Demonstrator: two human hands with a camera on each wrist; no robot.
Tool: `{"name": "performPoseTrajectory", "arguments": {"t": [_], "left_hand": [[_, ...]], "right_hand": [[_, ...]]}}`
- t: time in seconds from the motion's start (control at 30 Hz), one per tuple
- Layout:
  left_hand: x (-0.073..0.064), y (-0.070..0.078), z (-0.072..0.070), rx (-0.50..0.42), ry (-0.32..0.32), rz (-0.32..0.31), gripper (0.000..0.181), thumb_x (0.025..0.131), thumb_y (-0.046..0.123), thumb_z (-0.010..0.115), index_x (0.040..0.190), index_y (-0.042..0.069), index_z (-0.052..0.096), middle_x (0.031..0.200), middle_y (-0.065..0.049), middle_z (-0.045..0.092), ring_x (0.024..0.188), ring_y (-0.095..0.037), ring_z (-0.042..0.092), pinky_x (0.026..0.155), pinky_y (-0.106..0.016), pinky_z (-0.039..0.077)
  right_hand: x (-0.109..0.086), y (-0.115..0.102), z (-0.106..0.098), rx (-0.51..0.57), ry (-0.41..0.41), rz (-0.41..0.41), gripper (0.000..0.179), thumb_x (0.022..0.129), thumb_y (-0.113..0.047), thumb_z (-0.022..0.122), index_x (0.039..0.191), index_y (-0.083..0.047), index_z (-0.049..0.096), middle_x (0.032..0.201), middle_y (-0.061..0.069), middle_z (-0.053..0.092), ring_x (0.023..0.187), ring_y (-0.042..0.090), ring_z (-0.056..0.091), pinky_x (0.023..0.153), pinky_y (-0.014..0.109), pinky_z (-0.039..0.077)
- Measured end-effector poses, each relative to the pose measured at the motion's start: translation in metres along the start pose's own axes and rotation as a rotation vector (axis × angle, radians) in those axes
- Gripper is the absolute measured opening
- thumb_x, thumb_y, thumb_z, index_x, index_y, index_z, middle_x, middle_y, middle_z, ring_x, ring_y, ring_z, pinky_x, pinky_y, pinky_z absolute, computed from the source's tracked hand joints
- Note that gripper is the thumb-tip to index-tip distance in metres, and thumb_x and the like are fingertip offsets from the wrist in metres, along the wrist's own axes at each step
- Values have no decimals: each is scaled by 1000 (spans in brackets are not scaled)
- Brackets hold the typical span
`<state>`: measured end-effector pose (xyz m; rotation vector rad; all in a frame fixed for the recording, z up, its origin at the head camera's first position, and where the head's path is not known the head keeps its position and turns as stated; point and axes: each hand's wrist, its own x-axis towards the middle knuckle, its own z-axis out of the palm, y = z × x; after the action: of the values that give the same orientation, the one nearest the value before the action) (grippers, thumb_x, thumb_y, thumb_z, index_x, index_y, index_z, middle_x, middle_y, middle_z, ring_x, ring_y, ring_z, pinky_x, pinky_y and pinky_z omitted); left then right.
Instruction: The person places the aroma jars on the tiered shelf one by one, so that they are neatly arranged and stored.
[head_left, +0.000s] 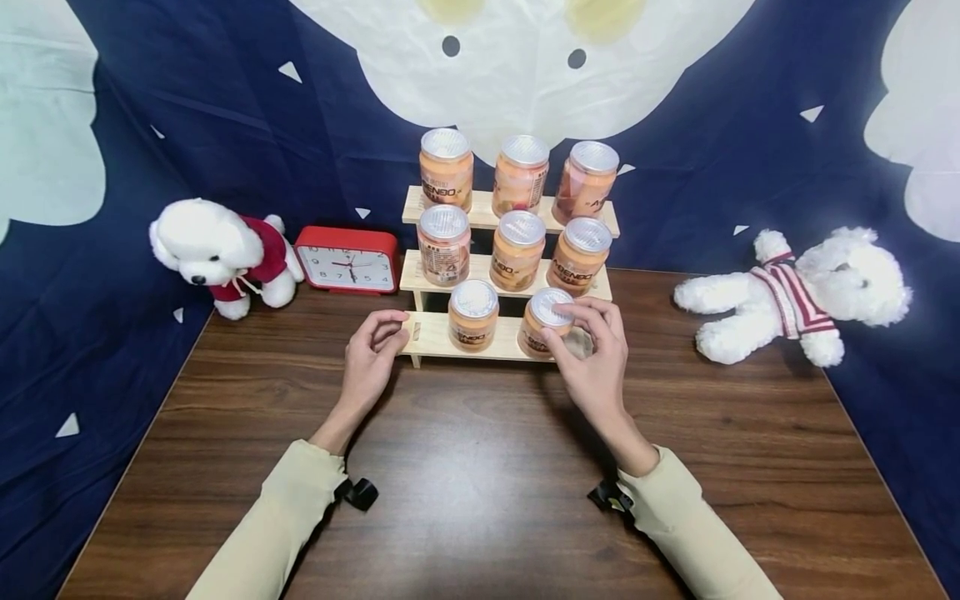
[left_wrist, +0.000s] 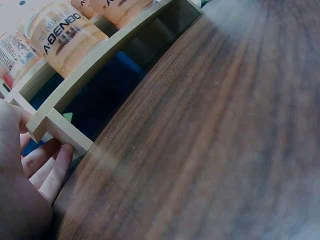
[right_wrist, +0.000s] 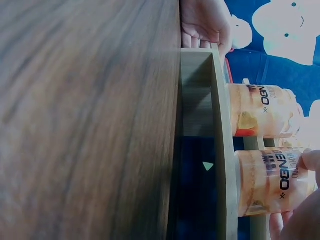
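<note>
A stepped wooden display rack point(head_left: 433, 335) carries canned-fruit style jars with silver lids on three tiers. At its lowest tier, my right hand point(head_left: 602, 360) pinches the right-hand jar point(head_left: 532, 335), thumb at the front and fingers by the lid and far side. This jar point(right_wrist: 265, 182) stands upright on the board. My left hand point(head_left: 369, 354) holds the left end of the same tier; in the left wrist view its fingertips point(left_wrist: 61, 157) lie against the rack's leg point(left_wrist: 69, 131). To the left of the held jar stands another jar point(head_left: 473, 321).
Three jars stand on the middle tier and three on the top tier point(head_left: 486, 214). Left of the rack are a red clock point(head_left: 348, 260) and a white toy dog point(head_left: 217, 246). A white plush toy point(head_left: 806, 292) lies at the right. Dark cloth point(head_left: 315, 150) hangs behind the wooden table point(head_left: 465, 483).
</note>
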<state>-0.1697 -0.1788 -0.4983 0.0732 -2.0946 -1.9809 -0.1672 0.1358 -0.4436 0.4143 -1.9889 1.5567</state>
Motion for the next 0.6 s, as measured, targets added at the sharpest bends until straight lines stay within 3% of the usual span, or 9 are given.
{"name": "performPoseTrajectory", "arguments": {"t": [0.23,0.43,0.6], "left_hand": [[0,1,-1,-4,0,-20,24,105,-4,68,129,-6,70,127,-29,74,107,-2,71,94,-15,56],[-1,1,0,4,5,-19,23,105,-5,68,128,-7,70,128,-28,74,107,1,70,96,-15,56],[0,1,0,4,7,-13,23,105,-7,66,128,-8,70,126,-29,74,103,5,69,95,-15,56]], "right_hand": [[2,4,0,-37,-3,-10,36,84,5,94,117,1,82,132,26,60,119,18,58,96,38,55],[2,6,-1,-48,-10,-17,33,87,2,92,119,-1,82,129,24,61,120,19,59,100,28,55],[2,7,-2,-80,-12,-35,33,88,0,93,119,-3,82,128,24,63,120,20,58,99,29,54]]}}
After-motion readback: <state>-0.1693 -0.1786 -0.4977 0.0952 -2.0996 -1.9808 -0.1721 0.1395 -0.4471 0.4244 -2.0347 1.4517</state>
